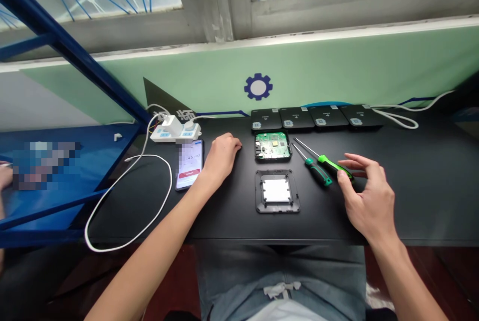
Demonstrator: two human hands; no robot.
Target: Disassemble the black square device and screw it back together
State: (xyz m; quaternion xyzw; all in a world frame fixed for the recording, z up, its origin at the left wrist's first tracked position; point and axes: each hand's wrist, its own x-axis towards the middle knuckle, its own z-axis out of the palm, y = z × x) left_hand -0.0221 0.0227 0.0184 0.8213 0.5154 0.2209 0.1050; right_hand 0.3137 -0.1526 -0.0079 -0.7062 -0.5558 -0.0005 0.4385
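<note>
While the right grip [368, 193] is held half open, thumb and fingers are spread about the handle end of a bright green screwdriver [329, 164]; whether the handle is touched cannot be told. The left grip [223, 154] is loosely curled on the table [422, 181], and since its palm is hidden, whether anything is held cannot be told.

Just left of the right grip, a darker green screwdriver [317, 172] is laid beside the first, two in all, their slim metal shafts pointed away from it. Between the grips, one square black case [289, 157] is set with its green circuit board [272, 144] exposed; nearer the table's front edge, one black plastic cover [259, 196] is laid with a smooth white plate [277, 191].

Beyond both grips, four flat black boxes [296, 120] are lined up, their small print unreadable. Left of the left grip, one partly pixelated phone [191, 173] and a looped white cable [170, 176] are seen. Farther left, another person's hand [5, 176] is cut off.
</note>
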